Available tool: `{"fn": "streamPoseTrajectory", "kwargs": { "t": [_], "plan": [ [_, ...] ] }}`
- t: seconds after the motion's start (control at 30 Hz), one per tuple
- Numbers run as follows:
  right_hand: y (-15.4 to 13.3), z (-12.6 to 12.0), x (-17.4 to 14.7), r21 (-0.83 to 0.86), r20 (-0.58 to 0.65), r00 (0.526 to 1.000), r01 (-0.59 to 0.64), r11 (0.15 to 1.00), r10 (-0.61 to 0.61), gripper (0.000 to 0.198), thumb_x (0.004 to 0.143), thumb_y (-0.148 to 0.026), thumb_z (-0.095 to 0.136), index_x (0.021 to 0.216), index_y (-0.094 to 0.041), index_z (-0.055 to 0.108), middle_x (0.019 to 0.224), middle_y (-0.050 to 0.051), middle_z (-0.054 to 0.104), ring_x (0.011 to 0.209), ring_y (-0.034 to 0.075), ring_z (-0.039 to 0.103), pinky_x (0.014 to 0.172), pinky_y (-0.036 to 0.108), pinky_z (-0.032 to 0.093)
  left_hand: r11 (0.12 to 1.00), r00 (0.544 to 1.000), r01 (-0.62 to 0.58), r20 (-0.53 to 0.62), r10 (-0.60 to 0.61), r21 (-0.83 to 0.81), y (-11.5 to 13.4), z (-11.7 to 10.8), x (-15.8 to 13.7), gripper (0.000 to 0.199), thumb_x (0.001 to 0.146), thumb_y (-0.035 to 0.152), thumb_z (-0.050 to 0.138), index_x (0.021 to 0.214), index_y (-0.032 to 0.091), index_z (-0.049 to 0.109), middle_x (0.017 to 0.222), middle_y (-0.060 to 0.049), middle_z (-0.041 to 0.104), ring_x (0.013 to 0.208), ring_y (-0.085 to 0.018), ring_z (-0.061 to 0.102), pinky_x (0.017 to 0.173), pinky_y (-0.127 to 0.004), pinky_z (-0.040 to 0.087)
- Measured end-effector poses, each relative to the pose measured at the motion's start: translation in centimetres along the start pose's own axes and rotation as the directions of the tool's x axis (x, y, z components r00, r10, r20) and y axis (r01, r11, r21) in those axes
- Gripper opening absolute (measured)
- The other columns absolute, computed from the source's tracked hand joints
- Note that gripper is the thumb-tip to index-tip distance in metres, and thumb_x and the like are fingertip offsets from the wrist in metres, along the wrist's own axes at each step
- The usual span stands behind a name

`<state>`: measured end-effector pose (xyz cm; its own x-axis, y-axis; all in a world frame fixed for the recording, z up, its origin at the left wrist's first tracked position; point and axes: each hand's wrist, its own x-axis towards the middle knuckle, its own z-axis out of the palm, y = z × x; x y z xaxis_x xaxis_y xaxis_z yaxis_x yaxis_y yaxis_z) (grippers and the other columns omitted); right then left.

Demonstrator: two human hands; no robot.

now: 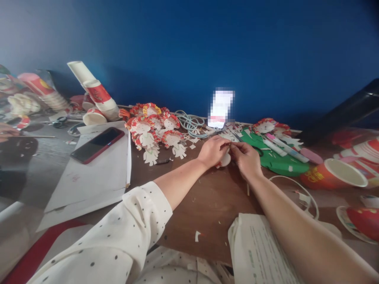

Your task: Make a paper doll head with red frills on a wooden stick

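Note:
My left hand [213,152] and my right hand [246,158] meet over the brown table [198,209], fingertips closed together in a pinch. Between them hangs a small paper cutout [225,160], its round white part showing below the fingers and the rest hidden by them. Left of my hands lies a pile of paper dolls [148,128] with red frilled tops and white bodies. Beside my right hand are dark-handled scissors [258,150], partly over a green sheet [275,152].
A lit phone [220,108] leans on the blue wall behind a coiled cable [189,122]. To the left, a phone [97,144] lies on a white folder [85,181] near stacked paper cups [100,96]. Markers [287,148] and an orange cup [334,173] are right. A person's hand [7,131] shows far left.

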<state>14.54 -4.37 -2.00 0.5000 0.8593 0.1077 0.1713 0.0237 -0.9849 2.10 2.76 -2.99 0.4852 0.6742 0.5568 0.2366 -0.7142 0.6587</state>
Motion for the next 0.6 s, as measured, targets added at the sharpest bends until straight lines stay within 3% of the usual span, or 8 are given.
{"fn": "streamPoseTrajectory", "kwargs": {
  "t": [0.17, 0.4, 0.6],
  "plan": [
    [-0.03, -0.44, 0.05, -0.089, -0.079, 0.996, 0.037, 0.995, -0.044, 0.031, 0.071, -0.043, 0.072, 0.087, -0.016, 0.071, 0.077, 0.005, 0.073, 0.071, 0.02, 0.066, 0.068, 0.033, 0.054, 0.999, 0.998, 0.013, 0.061, -0.01, -0.053, 0.08, -0.01, 0.15, 0.021, 0.089, 0.016, 0.058, 0.103, 0.019, 0.073, 0.101, -0.006, 0.073, 0.099, -0.017, 0.066, 0.093, -0.031, 0.052],
    [-0.51, -0.45, -0.18, -0.212, -0.123, 0.986, 0.082, 0.974, -0.11, 0.029, 0.073, -0.041, 0.07, 0.087, -0.016, 0.071, 0.079, 0.007, 0.074, 0.072, 0.021, 0.068, 0.068, 0.033, 0.053, 0.982, 0.99, 0.138, 0.023, -0.136, -0.129, 0.35, 0.17, 0.1, 0.02, 0.088, 0.014, 0.06, 0.1, 0.018, 0.074, 0.102, -0.005, 0.075, 0.097, -0.017, 0.068, 0.09, -0.029, 0.051],
    [-0.6, -0.55, -0.25, -0.258, -0.142, 0.98, 0.1, 0.961, -0.14, 0.028, 0.074, -0.04, 0.068, 0.086, -0.015, 0.072, 0.081, 0.009, 0.075, 0.074, 0.022, 0.069, 0.07, 0.034, 0.054, 0.984, 0.993, 0.109, 0.054, -0.102, -0.141, 0.15, 0.21, 0.08, 0.016, 0.087, 0.018, 0.064, 0.098, 0.02, 0.075, 0.1, -0.004, 0.075, 0.096, -0.017, 0.068, 0.09, -0.028, 0.05]
  ]
}}
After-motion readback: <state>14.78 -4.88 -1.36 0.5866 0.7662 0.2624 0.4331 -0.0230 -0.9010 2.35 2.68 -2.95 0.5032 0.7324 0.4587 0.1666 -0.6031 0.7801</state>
